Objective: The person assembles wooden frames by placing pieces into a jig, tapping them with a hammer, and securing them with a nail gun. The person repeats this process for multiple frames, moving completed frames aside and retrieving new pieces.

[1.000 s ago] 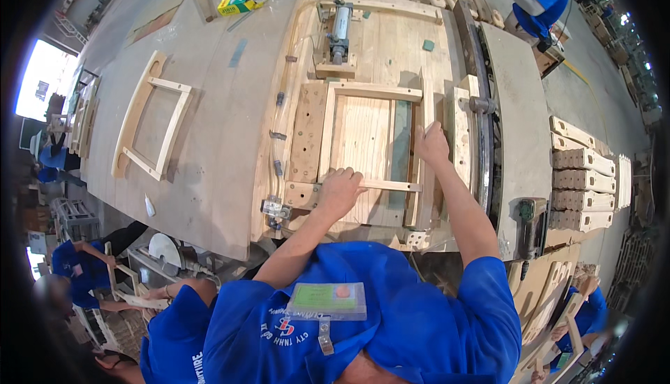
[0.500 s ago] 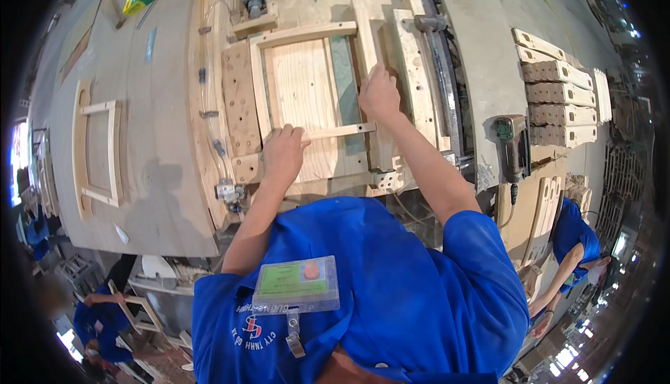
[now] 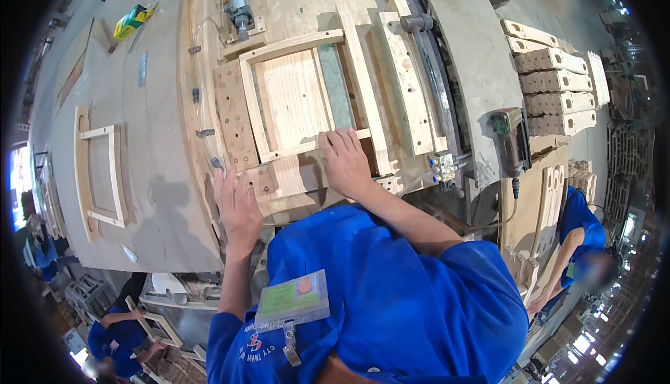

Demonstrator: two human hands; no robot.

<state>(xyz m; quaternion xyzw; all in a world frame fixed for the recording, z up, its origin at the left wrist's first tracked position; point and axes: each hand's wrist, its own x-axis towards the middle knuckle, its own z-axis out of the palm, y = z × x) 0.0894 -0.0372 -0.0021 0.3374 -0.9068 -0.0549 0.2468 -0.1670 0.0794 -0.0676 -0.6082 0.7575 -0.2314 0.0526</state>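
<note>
A pale wooden frame (image 3: 287,151) lies in a jig on the bench in front of me. My right hand (image 3: 347,166) has its fingers bent over the frame's near rail, close to the right-hand corner; its thumb is hard to see. A long wooden bar (image 3: 363,87) runs along the frame's right side, touching the near rail's end. My left hand (image 3: 238,206) is at the jig's near left corner with fingers apart, beside the end of an air hose (image 3: 197,113). Whatever lies under that palm is hidden.
An air cylinder (image 3: 239,0) points at the frame from the far side. A drilled block (image 3: 408,80) and a metal pipe (image 3: 440,84) flank the right. A pneumatic tool (image 3: 509,140) and stacked wooden parts (image 3: 558,84) lie further right; another frame (image 3: 103,175) lies left. Co-workers are behind.
My right hand has moved from the right side piece onto the near rail. My left hand has let go of that rail and shifted left to the jig's corner.
</note>
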